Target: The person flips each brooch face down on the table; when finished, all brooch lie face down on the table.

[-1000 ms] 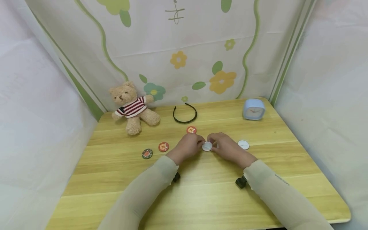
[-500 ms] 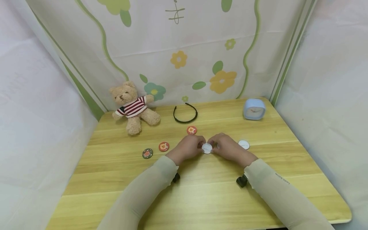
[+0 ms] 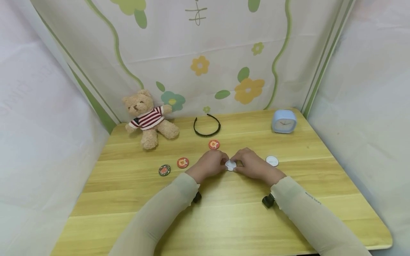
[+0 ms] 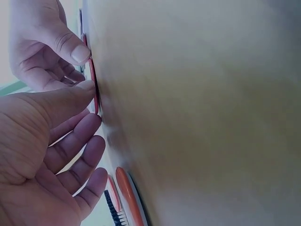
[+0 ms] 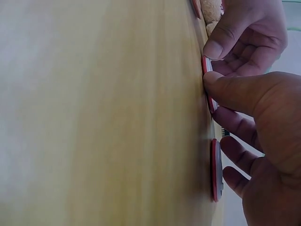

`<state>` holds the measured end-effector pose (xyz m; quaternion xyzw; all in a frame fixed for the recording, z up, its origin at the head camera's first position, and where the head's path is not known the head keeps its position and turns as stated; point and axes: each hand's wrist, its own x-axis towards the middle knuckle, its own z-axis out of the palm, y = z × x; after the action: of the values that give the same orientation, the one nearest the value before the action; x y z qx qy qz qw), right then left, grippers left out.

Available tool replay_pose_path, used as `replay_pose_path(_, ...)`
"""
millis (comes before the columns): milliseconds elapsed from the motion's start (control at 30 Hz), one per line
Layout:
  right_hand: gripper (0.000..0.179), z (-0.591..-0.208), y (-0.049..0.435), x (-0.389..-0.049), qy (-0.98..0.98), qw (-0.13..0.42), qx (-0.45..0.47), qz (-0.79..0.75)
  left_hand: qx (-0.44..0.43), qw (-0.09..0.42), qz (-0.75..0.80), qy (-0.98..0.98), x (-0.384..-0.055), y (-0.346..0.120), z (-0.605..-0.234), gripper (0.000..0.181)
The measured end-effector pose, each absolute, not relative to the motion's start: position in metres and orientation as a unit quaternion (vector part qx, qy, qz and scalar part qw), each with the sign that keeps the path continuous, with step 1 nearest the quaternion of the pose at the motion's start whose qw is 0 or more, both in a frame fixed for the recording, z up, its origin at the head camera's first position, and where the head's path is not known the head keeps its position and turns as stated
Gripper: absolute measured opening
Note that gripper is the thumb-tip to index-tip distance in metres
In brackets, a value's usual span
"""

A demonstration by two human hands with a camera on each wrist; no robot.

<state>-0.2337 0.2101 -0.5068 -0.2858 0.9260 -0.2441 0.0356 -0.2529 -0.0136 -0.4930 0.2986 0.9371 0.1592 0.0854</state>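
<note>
At mid-table in the head view, a round button badge (image 3: 230,165) lies with its pale back up, its red rim showing in both wrist views. My left hand (image 3: 209,164) pinches its left side; my right hand (image 3: 251,164) pinches its right side. In the left wrist view, both thumbs press the near rim of the badge (image 4: 92,70); the left hand's other fingers are spread behind it. My right hand (image 5: 263,127) has thumb and index finger at the rim in the right wrist view. The fingers partly hide the badge's far edge.
Another badge, back up (image 3: 272,161), lies right of my right hand. Two red badges (image 3: 183,163) and a dark green badge (image 3: 164,170) lie face up to the left and behind. A black headband (image 3: 206,134), teddy bear (image 3: 150,119) and blue clock (image 3: 284,121) line the back.
The badge has shifted slightly toward me. Fingertips of both hands have closed in together over its far edge. The other things stay put.
</note>
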Motion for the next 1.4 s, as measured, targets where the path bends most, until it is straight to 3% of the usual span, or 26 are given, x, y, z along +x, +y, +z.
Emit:
replay_pose_path(400, 0.035, -0.504, 0.21, -0.231, 0.933, 0.04, -0.272, -0.233, 0.266, 0.121, 0.221, 0.931, -0.243, -0.066, -0.473, 0.047)
replay_pose_path(633, 0.035, -0.505, 0.21, -0.233, 0.934, 0.037, -0.275, -0.225, 0.231, 0.108, 0.179, 0.95, -0.23, -0.113, -0.467, 0.054)
replay_pose_path(867, 0.035, -0.506, 0.21, -0.233, 0.935, 0.039, -0.271, -0.228, 0.243, 0.105, 0.192, 0.945, -0.224, -0.123, -0.474, 0.05)
replay_pose_path(1133, 0.035, -0.509, 0.209, -0.233, 0.934, 0.036, -0.271, -0.231, 0.265, 0.08, 0.159, 0.948, -0.23, -0.105, -0.484, 0.026)
replay_pose_path(1400, 0.035, -0.506, 0.209, -0.231, 0.935, 0.04, -0.265, -0.231, 0.281, 0.08, 0.163, 0.942, -0.239, -0.083, -0.486, 0.033)
